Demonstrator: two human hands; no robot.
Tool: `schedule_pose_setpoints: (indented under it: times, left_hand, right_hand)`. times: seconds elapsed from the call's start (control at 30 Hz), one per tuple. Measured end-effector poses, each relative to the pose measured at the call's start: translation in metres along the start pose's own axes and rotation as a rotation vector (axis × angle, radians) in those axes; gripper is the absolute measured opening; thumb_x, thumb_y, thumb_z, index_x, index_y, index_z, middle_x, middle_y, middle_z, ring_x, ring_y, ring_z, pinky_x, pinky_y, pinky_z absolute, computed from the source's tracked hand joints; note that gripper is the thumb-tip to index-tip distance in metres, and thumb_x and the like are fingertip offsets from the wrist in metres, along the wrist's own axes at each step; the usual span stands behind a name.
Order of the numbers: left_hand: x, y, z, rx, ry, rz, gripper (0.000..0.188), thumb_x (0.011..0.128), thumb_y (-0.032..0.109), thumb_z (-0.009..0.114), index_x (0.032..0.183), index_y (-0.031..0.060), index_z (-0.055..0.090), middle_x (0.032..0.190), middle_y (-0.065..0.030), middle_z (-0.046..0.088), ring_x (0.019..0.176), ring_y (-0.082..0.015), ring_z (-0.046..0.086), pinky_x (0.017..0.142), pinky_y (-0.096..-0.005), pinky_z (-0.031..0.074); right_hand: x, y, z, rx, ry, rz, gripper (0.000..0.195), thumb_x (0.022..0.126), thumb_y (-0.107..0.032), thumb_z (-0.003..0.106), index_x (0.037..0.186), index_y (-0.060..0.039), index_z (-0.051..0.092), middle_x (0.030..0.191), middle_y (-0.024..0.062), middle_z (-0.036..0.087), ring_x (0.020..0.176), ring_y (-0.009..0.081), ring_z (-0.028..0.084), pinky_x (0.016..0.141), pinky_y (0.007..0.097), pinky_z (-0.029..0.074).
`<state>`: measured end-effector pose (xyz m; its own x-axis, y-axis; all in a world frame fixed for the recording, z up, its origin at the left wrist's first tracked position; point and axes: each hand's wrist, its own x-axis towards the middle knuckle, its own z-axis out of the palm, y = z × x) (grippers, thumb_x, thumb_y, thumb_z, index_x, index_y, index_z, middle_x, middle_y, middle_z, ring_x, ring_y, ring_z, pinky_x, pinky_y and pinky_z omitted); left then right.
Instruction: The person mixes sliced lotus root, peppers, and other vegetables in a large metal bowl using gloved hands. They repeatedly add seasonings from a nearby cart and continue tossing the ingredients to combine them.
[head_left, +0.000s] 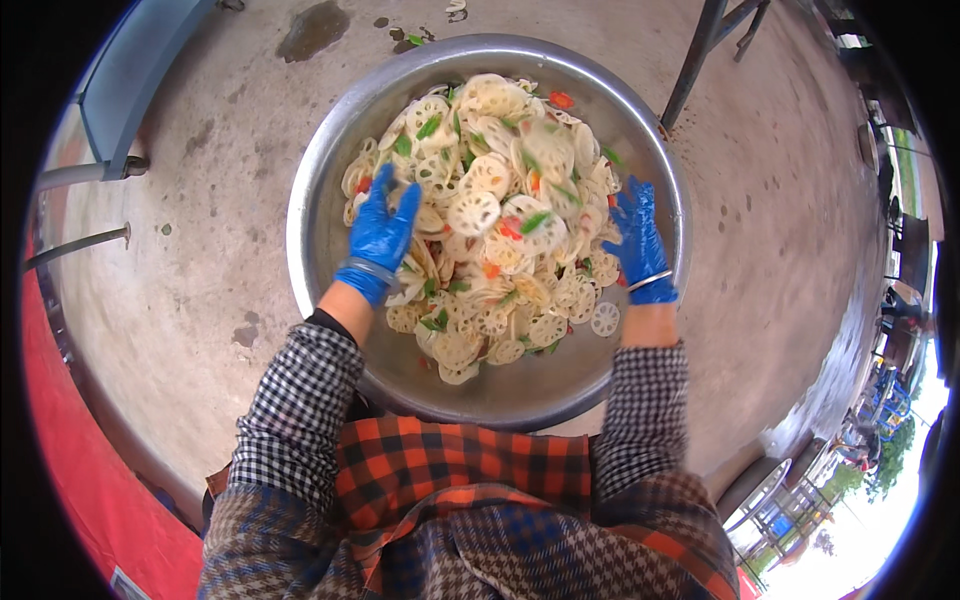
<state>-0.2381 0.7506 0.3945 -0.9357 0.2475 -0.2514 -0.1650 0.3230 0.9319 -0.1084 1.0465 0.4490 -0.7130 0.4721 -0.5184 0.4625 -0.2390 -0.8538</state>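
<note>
A wide, round metal basin (495, 394) holds a heap of sliced lotus root (474, 214) mixed with green leaf pieces (429, 127) and red pepper pieces (561, 100). Both hands wear blue disposable gloves. My left hand (379, 236) is at the heap's left side, fingers spread and pointing up the picture. On the heap's right side, near the basin wall, my right hand (640, 240) has its fingers apart. Neither hand grips anything that I can see. Some slices between the hands look blurred. One loose slice (605, 319) lies on the basin's bottom near my right wrist.
The basin stands on a stained concrete floor (765, 247). A dark metal leg (694, 64) is close to its upper right rim. A blue-grey panel (131, 82) stands at upper left, with red sheeting (90, 465) at lower left. A round metal vessel (761, 491) is at lower right.
</note>
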Motion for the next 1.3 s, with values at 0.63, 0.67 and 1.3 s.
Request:
schedule_pose_setpoints:
  times: [0.63, 0.67, 1.3]
  left_hand:
    - [-0.030, 0.041, 0.026, -0.435, -0.159, -0.443, 0.022, 0.084, 0.023, 0.063, 0.094, 0.0035, 0.063, 0.080, -0.0014, 0.061, 0.069, -0.0096, 0.055, 0.063, -0.0233, 0.045]
    - [-0.025, 0.035, 0.029, -0.622, 0.053, -0.367, 0.023, 0.085, 0.025, 0.062, 0.093, 0.0038, 0.063, 0.082, -0.0015, 0.061, 0.072, -0.0087, 0.054, 0.066, -0.0230, 0.045]
    - [-0.038, 0.040, 0.040, -0.789, -0.337, -0.318, 0.063, 0.076, 0.007, 0.069, 0.129, 0.0052, 0.037, 0.118, -0.0088, 0.052, 0.104, -0.0172, 0.053, 0.088, -0.0307, 0.045]
  right_hand:
    - [0.051, 0.015, 0.040, -0.119, -0.411, -0.032, 0.045, 0.081, -0.022, 0.065, 0.119, -0.0019, 0.050, 0.103, 0.0077, 0.061, 0.091, 0.0167, 0.059, 0.075, 0.0295, 0.051]
    - [0.069, 0.007, 0.025, -0.279, -0.338, -0.147, 0.046, 0.083, -0.024, 0.062, 0.122, -0.0024, 0.048, 0.108, 0.0090, 0.059, 0.096, 0.0177, 0.057, 0.080, 0.0293, 0.049]
    - [0.058, 0.047, 0.058, 0.074, -0.924, 0.281, 0.043, 0.083, -0.011, 0.060, 0.124, -0.0044, 0.047, 0.118, 0.0100, 0.055, 0.106, 0.0190, 0.053, 0.093, 0.0304, 0.043]
